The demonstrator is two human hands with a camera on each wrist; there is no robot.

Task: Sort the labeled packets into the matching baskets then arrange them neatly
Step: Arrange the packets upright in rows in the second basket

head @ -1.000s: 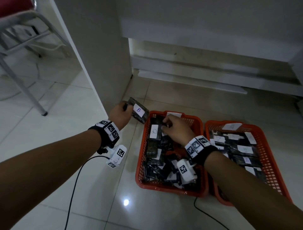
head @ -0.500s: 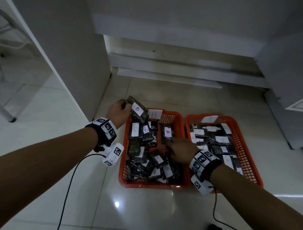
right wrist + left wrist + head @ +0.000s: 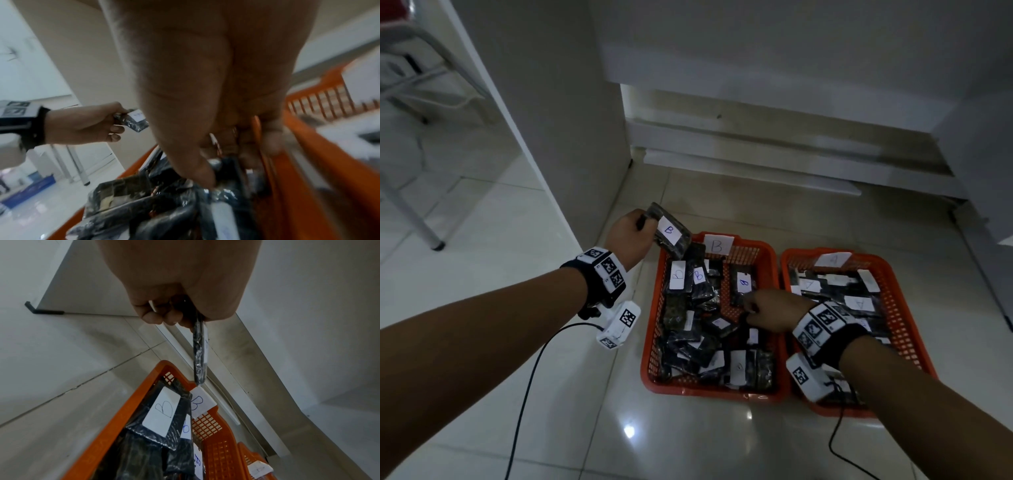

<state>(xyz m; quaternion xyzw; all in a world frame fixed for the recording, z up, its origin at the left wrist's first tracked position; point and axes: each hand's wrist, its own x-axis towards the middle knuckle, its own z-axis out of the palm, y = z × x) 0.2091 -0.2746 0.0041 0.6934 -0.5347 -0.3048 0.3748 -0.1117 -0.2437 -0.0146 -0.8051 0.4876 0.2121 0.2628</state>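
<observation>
Two orange baskets stand side by side on the floor. The left basket (image 3: 654,329) carries a card marked B (image 3: 717,245) and is full of dark packets with white labels. The right basket (image 3: 893,291) has its own card (image 3: 834,259) and holds packets marked A. My left hand (image 3: 640,226) grips a dark packet labelled B (image 3: 669,234) above the left basket's far left corner; that packet shows edge-on (image 3: 199,350) in the left wrist view. My right hand (image 3: 748,310) is down in the left basket's right side. Its thumb (image 3: 197,162) and fingers pinch a dark packet (image 3: 230,168); that view is blurred.
A white cabinet panel (image 3: 558,120) rises just left of the baskets. White boards (image 3: 750,171) lie against the wall behind them. A chair leg (image 3: 414,212) stands far left. Black cables (image 3: 527,394) trail from both wrists over the glossy tiles.
My right hand has drawn back from the far end of the left basket to its middle right side. The left hand still holds the B packet over the far left corner.
</observation>
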